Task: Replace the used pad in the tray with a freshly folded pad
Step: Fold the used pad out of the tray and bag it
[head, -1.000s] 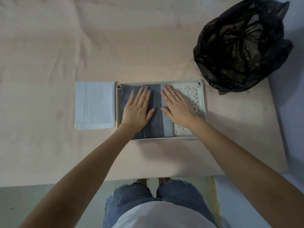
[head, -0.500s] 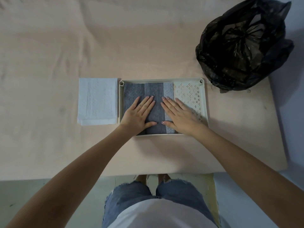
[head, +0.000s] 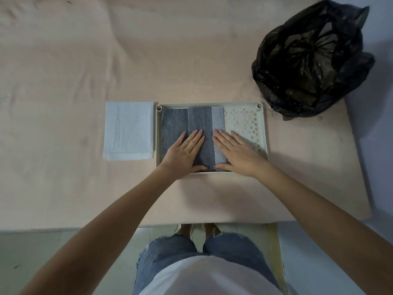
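A cream plastic tray (head: 263,133) with a perforated floor sits in the middle of the surface. A folded grey pad (head: 174,122) lies in its left two thirds, with a paler strip along its right edge. My left hand (head: 185,151) lies flat on the near part of the grey pad, fingers straight. My right hand (head: 236,153) lies flat beside it, over the pad's pale strip and the tray's bare grid. A folded white pad (head: 128,130) rests just left of the tray.
A black plastic bag (head: 308,58) stands open at the back right, close to the tray's far right corner. The peach cloth-covered surface (head: 85,60) ends near my legs and drops off on the right.
Both flat hands have slid toward me along the pad, from its middle to its near end. More of the grey pad's far part shows.
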